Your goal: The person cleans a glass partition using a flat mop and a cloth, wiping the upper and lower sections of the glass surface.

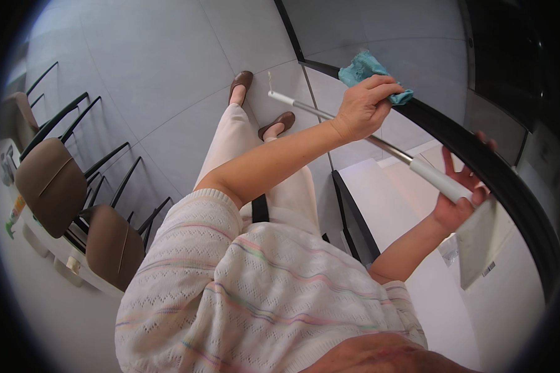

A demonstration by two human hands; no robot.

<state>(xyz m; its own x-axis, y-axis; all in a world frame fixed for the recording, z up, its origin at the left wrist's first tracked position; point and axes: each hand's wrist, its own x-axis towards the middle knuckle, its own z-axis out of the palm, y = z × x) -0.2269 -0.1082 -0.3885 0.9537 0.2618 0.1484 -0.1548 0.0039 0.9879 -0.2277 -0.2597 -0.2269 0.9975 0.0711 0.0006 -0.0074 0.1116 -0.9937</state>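
My left hand [366, 107] presses a crumpled teal cloth [366, 69] onto the curved black frame edge [441, 123] of a glass panel, with part of the cloth folded over that edge. Lower and to the right, my right hand [462, 198] holds the white handle [441, 179] of a metal-shafted pole, its fingers spread and some tips reaching past the black frame. The pole slants up to the left beneath my left wrist, ending in a white tip with a short cord loop. Just below my right hand is a pale flat panel [478, 245]; whether it joins the pole is unclear.
Brown chairs [51, 186] with thin black legs stand at the left by a light table, where a spray bottle [15, 217] lies near the edge. Grey floor tiles [168, 56] extend ahead. White cabinet surfaces [378, 196] are close on the right, with dark glossy fronts beyond.
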